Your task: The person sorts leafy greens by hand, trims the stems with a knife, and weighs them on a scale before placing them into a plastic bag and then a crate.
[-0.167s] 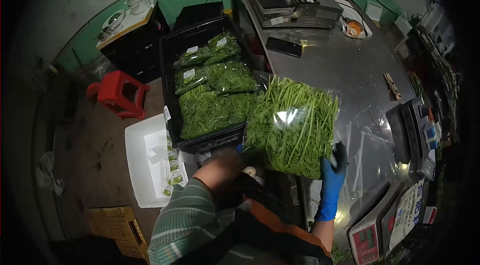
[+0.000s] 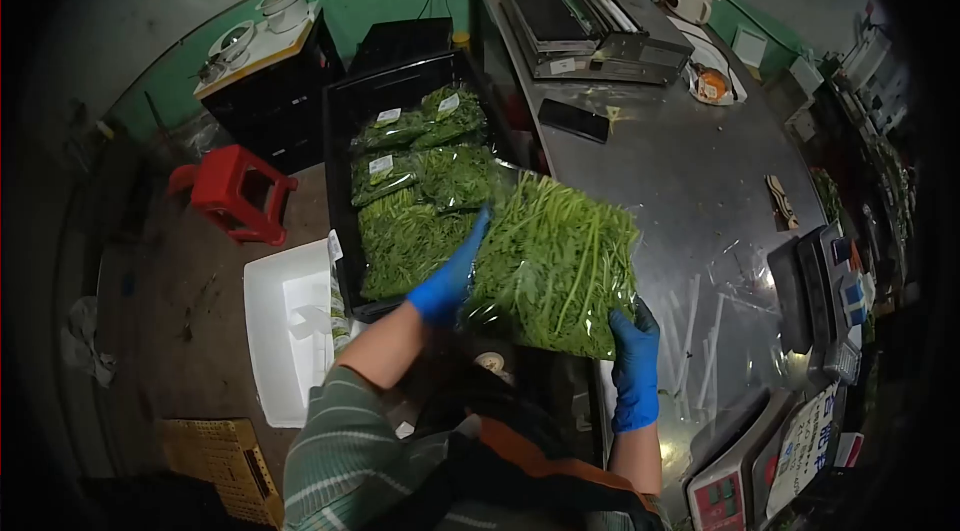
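Observation:
A clear plastic bag of leafy greens (image 2: 555, 266) hangs between my hands, over the gap between the black crate (image 2: 338, 181) and the metal table (image 2: 655, 156). My left hand (image 2: 455, 276), in a blue glove, is at the bag's left side, its fingers partly hidden behind the bag. My right hand (image 2: 635, 361), gloved in blue with dark fingertips, grips the bag's lower right corner. Several bagged greens (image 2: 465, 176), some with white labels, lie in the crate.
A wrapping machine (image 2: 600, 26), a black phone (image 2: 573, 120) and a scale (image 2: 725, 491) are on the metal table. To the left are a white foam box (image 2: 265, 331), a red stool (image 2: 235, 191) and a yellow crate (image 2: 220, 461) on the floor.
The bag has moved left and slightly down. My left hand, blurred low before, has risen to the bag's left side. My right hand has shifted left with the bag.

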`<state>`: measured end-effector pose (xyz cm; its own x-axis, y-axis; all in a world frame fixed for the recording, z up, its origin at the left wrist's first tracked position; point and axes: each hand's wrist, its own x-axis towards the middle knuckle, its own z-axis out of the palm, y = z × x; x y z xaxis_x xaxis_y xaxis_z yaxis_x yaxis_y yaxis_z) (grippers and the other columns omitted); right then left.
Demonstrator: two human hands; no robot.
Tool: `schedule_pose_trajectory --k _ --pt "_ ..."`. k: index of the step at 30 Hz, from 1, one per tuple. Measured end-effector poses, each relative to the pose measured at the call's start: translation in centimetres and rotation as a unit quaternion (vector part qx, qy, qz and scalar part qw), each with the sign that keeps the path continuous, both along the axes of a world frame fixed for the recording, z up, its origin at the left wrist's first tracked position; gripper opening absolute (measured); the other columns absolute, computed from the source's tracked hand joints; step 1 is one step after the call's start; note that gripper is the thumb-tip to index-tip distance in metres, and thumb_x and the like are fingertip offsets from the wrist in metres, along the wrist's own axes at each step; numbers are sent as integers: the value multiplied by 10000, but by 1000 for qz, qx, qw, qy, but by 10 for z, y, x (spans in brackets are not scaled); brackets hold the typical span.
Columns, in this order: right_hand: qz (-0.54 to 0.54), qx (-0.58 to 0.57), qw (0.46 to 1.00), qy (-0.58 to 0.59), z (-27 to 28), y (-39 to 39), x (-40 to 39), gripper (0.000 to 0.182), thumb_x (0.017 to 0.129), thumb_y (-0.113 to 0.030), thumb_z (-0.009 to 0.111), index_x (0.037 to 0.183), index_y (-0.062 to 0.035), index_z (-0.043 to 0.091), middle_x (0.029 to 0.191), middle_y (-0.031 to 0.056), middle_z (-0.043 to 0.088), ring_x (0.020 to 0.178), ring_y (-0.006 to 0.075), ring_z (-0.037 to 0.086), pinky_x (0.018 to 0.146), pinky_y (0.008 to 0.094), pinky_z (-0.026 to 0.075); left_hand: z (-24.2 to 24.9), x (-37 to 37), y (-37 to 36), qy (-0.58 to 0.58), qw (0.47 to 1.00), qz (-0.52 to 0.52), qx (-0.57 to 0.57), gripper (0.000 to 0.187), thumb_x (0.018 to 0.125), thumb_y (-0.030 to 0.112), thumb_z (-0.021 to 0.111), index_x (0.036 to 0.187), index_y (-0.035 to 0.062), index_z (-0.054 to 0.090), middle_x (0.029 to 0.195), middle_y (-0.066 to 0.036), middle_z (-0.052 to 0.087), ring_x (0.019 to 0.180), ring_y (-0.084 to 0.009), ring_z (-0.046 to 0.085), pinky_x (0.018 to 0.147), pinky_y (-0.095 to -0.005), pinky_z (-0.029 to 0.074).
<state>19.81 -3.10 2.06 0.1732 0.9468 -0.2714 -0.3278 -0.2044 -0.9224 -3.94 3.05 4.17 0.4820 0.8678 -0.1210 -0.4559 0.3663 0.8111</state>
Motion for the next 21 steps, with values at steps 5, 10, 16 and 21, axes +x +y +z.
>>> schedule_pose_trajectory --k 5,10,16,21 --pt "125 26 985 -119 9 51 -37 397 773 -73 580 1144 24 477 966 83 584 848 124 543 759 254 439 -30 -43 32 38 984 51 -166 386 804 95 512 1170 -6 442 1063 -114 558 898 -209 582 811 -315 468" --pt "101 78 983 -131 -15 48 -23 467 791 -169 589 1211 -34 434 957 77 585 845 108 526 783 241 427 42 -78 52 63 982 126 -124 379 779 177 524 1112 0 491 1042 -119 569 908 -230 576 803 -357 472" --pt "-9 -88 939 -331 -64 -40 32 388 764 -297 518 1057 -45 551 979 144 585 911 263 558 809 342 423 27 91 180 181 896 -364 175 421 807 142 505 1195 -5 434 1178 -125 490 1046 -242 499 889 -349 397" --pt "-106 -148 932 -314 -76 -122 40 372 797 -314 502 1077 -74 552 1049 117 576 956 242 554 850 336 413 -63 106 201 276 816 -252 441 405 823 88 473 1213 -6 416 1222 -108 457 1102 -231 452 906 -330 371"
